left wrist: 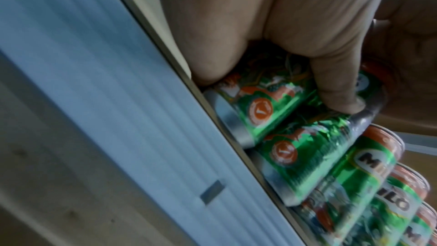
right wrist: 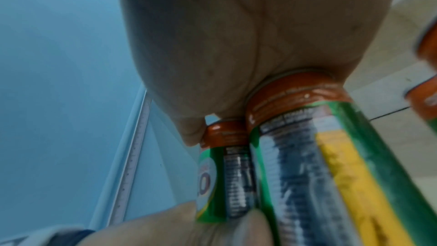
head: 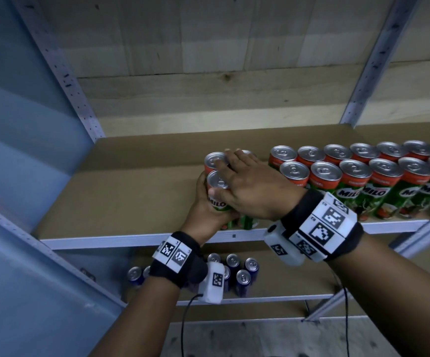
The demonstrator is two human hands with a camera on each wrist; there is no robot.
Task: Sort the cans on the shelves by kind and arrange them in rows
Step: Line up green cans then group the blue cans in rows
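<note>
Small cluster of tall green-and-orange Milo cans (head: 217, 186) sits left of the two-row Milo block (head: 363, 176) on the brown cardboard-lined shelf (head: 131, 191). Left hand (head: 203, 210) wraps the front can's side, right hand (head: 250, 184) lies flat on the lids. Rigid, smooth, likely tippy: grip the sides low. Blue cans (head: 237, 271) on the shelf below

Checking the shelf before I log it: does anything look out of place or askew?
Only one cluster of Milo cans, held between the left hand and right hand, stands apart from the two Milo rows. The blue cans below sit loosely grouped.
</note>
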